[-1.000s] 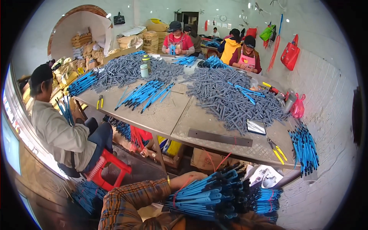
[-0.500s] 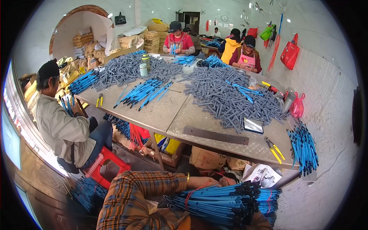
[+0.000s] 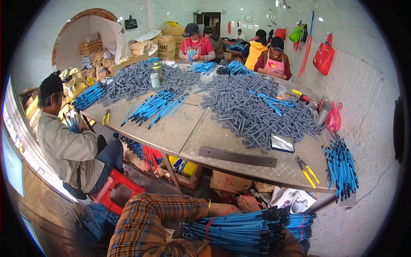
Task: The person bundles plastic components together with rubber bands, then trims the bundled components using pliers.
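Note:
My left arm, in an orange-and-brown plaid sleeve with a gold bangle, reaches across the far side of a thick bundle of blue straps with black ends [image 3: 239, 229]. My left hand [image 3: 249, 204] is closed just beyond this bundle; its fingertips are partly hidden, and what they hold cannot be made out. Red string [image 3: 209, 227] circles the left part of the bundle, which lies in front of me at lap height. A patch of brown sleeve [image 3: 292, 246] shows at the bundle's lower right. My right hand is not visible.
A table [image 3: 171, 137] carries heaps of grey plastic pieces [image 3: 261, 111], loose blue straps [image 3: 156, 107], a dark metal bar [image 3: 237, 157] and yellow-handled pliers [image 3: 307, 171]. One co-worker [image 3: 68, 137] sits left on a red stool [image 3: 117, 190]; others work at the far side. Tied strap bundles [image 3: 299, 227] lie right.
The view has shifted slightly. My left hand shows more beyond the bundle, and a red strand that ran from the bundle toward it lies differently. The bundle stays in place.

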`<act>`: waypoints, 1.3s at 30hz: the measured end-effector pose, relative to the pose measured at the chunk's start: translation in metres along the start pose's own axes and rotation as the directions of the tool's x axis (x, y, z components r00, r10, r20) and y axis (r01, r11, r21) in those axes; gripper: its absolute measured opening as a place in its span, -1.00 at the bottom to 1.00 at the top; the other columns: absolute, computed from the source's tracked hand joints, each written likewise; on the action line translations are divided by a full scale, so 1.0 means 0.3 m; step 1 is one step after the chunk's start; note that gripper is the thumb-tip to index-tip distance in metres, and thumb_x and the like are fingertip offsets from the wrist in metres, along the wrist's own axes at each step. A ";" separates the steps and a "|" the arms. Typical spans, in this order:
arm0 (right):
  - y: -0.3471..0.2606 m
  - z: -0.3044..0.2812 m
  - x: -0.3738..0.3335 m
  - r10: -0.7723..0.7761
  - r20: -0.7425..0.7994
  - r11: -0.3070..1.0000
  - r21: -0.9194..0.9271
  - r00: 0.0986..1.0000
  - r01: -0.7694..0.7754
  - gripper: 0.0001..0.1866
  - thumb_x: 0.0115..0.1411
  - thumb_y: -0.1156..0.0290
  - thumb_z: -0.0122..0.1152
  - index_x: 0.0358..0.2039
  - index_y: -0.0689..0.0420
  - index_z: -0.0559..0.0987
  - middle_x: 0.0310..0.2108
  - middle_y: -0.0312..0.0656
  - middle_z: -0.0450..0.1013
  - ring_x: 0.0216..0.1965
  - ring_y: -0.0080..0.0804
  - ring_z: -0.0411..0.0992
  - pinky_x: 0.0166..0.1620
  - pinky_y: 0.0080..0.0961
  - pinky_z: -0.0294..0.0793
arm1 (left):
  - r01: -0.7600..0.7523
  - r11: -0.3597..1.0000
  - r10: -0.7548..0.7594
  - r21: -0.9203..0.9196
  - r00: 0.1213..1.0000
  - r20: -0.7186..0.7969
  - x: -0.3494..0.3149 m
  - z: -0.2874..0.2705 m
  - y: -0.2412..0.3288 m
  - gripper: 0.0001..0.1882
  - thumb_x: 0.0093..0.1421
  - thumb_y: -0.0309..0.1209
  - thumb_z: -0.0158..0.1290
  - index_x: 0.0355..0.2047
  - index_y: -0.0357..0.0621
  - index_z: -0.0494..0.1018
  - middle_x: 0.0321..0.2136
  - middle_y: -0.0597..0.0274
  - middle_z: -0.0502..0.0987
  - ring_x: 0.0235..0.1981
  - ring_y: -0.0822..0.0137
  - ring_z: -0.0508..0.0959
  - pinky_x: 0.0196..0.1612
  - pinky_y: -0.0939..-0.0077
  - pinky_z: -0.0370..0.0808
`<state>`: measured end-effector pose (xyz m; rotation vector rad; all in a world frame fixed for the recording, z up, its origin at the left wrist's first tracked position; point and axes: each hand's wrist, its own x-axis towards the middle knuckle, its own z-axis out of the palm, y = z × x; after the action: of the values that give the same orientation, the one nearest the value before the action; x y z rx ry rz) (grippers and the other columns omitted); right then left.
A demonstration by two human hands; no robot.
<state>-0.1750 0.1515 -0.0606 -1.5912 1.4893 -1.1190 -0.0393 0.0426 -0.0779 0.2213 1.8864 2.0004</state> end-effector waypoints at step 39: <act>0.060 -0.065 0.131 0.064 0.042 0.994 0.089 0.997 -0.067 -0.75 0.23 0.24 -0.13 -0.42 0.15 0.40 -0.54 -0.29 0.34 -0.51 -0.55 0.29 -0.45 -0.59 0.27 | 0.046 0.999 -0.044 0.028 0.997 -0.069 0.031 -0.036 -0.017 -0.58 0.22 -0.14 -0.17 -0.15 -0.24 0.42 -0.26 0.22 0.48 -0.25 0.45 0.41 -0.13 0.53 0.33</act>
<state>-0.2012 0.1121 -0.0638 -1.4841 1.4349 -1.0966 -0.0509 0.0362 -0.0853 0.1189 1.9464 1.9744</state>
